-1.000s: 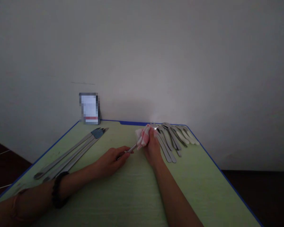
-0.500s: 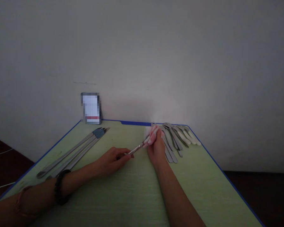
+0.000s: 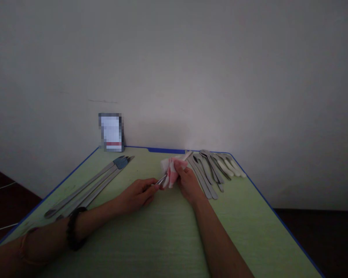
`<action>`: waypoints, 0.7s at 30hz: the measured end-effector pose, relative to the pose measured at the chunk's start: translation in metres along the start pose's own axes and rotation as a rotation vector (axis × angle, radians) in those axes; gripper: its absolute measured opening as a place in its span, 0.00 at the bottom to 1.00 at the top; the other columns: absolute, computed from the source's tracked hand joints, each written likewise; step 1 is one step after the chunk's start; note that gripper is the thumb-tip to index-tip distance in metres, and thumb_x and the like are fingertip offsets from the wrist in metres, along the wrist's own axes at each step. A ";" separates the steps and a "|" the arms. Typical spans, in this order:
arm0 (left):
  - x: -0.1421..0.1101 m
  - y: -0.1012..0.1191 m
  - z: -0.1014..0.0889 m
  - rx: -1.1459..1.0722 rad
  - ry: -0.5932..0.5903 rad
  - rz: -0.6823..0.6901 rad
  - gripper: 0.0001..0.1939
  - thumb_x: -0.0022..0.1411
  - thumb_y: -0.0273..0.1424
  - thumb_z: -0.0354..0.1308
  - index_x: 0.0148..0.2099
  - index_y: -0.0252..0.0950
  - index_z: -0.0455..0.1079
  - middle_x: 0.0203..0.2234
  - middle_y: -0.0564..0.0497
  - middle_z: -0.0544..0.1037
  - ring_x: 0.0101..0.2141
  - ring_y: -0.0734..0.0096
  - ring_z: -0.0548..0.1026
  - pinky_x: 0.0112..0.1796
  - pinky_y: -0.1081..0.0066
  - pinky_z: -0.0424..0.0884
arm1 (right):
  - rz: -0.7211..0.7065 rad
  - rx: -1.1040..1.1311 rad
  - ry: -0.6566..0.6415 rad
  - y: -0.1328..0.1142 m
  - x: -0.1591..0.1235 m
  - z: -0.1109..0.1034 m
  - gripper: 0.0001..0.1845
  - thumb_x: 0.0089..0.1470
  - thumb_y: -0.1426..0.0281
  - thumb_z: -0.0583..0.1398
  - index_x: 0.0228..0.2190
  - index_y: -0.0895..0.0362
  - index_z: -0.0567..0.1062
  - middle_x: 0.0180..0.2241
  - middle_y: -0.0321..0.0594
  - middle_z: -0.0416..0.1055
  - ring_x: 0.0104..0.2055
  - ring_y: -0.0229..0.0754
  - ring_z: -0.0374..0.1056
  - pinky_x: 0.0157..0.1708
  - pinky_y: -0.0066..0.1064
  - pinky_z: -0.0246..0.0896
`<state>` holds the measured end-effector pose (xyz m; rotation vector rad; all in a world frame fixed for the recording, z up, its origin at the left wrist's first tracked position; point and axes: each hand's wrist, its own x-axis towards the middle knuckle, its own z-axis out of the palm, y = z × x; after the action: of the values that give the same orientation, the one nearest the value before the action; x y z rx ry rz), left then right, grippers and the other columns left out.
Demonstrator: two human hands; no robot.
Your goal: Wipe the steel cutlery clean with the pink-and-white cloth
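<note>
My left hand (image 3: 139,195) is closed around one end of a slim, shiny metal utensil (image 3: 162,180). Its exact kind is hidden. A crumpled pink-and-white cloth (image 3: 171,173) wraps the utensil's middle, and my right hand (image 3: 188,181) pinches this cloth from the right. A flat pale metal piece (image 3: 188,155) shows just beyond the cloth; whether it belongs to the held utensil I cannot tell. Close to my right hand lies a row of metal cutlery (image 3: 204,181), spoons among it.
Several white-handled utensils (image 3: 234,170) lie at the back right of the green, blue-edged table (image 3: 162,239). Long metal utensils (image 3: 89,189), one with a dark blue-grey head, lie on the left. A blurred device with a lit screen (image 3: 111,131) leans against the wall (image 3: 174,77).
My right hand and the cloth have slid along the utensil toward my left hand, down and to the left. The left hand has shifted only slightly left.
</note>
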<state>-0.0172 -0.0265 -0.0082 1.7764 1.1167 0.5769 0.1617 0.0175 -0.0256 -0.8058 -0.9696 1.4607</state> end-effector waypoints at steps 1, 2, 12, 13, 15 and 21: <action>0.001 -0.001 0.000 -0.015 0.005 -0.013 0.23 0.63 0.47 0.44 0.41 0.32 0.68 0.15 0.60 0.60 0.17 0.78 0.57 0.19 0.78 0.53 | 0.022 0.035 -0.010 -0.001 0.003 0.001 0.18 0.43 0.55 0.65 0.21 0.58 0.77 0.20 0.36 0.72 0.24 0.38 0.66 0.29 0.30 0.63; 0.002 -0.001 0.000 -0.031 0.014 -0.026 0.24 0.63 0.47 0.43 0.42 0.32 0.68 0.15 0.60 0.59 0.17 0.78 0.57 0.20 0.78 0.54 | 0.042 0.069 -0.011 -0.001 0.007 0.002 0.18 0.42 0.55 0.65 0.23 0.58 0.77 0.21 0.36 0.73 0.24 0.37 0.66 0.29 0.30 0.63; 0.004 0.001 -0.002 0.008 0.015 -0.014 0.22 0.65 0.44 0.42 0.48 0.33 0.65 0.18 0.59 0.61 0.20 0.76 0.60 0.22 0.77 0.56 | -0.048 0.260 0.170 0.008 0.037 0.017 0.15 0.45 0.57 0.64 0.29 0.56 0.76 0.25 0.32 0.71 0.26 0.35 0.64 0.28 0.26 0.62; 0.004 0.002 -0.002 0.037 0.003 -0.012 0.21 0.65 0.43 0.41 0.48 0.33 0.65 0.18 0.59 0.61 0.20 0.76 0.60 0.22 0.77 0.57 | -0.060 0.280 0.179 0.008 0.037 0.017 0.14 0.45 0.57 0.64 0.29 0.55 0.75 0.26 0.32 0.71 0.27 0.34 0.65 0.29 0.26 0.62; 0.007 0.003 -0.002 0.072 0.011 -0.005 0.21 0.66 0.42 0.40 0.49 0.34 0.65 0.18 0.59 0.61 0.20 0.76 0.61 0.23 0.77 0.58 | -0.059 0.310 0.187 0.009 0.039 0.015 0.15 0.45 0.56 0.63 0.28 0.54 0.74 0.25 0.32 0.71 0.27 0.35 0.64 0.29 0.26 0.62; 0.021 0.001 0.003 0.031 0.066 0.075 0.20 0.67 0.40 0.40 0.46 0.31 0.65 0.16 0.60 0.60 0.18 0.77 0.59 0.22 0.77 0.56 | -0.010 0.381 0.124 0.005 0.036 0.019 0.13 0.45 0.58 0.62 0.26 0.55 0.73 0.22 0.31 0.68 0.24 0.34 0.62 0.27 0.26 0.62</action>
<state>-0.0044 -0.0091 -0.0104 1.8434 1.1132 0.6712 0.1384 0.0512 -0.0204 -0.6014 -0.5757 1.5075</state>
